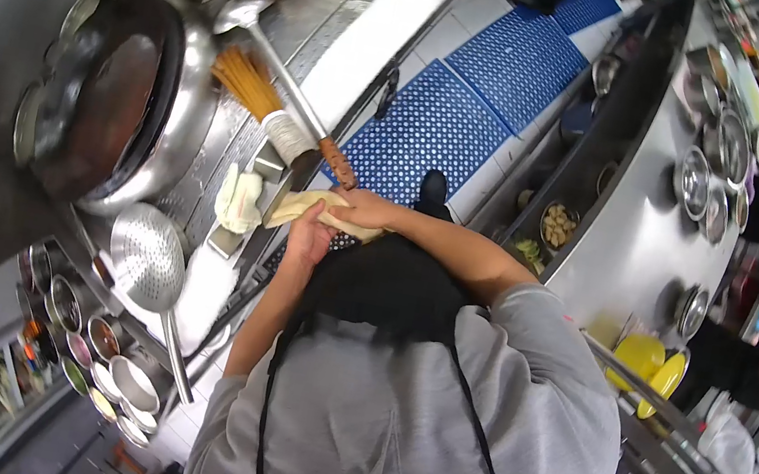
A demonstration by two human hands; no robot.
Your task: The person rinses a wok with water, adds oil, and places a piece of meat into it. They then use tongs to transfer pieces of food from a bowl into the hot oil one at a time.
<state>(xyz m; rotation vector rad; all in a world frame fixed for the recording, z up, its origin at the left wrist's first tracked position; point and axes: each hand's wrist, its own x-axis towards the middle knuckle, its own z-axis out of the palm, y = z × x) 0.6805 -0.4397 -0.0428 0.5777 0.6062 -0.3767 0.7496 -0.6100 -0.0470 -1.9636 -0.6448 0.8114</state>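
"Kitchen, wok (pixel 113 104) at left. Where's the cloth (pixel 293 209)?"

"In front of the apron (pixel 385 289), long axis crosswise. I see left grip (pixel 306 238) and right grip (pixel 361 207) both closed around it, left nearer the wok."

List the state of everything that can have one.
Pale yellow fabric cloth: gathered, in both hands
Left hand: closed on the cloth
Right hand: closed on the cloth
Second pale fabric cloth: bunched, lying at the counter edge
Brown-bristled brush with white-wrapped handle: lying, bristles splayed
Steel ladle with brown grip: lying beside the brush
Round perforated steel skimmer: lying, unheld
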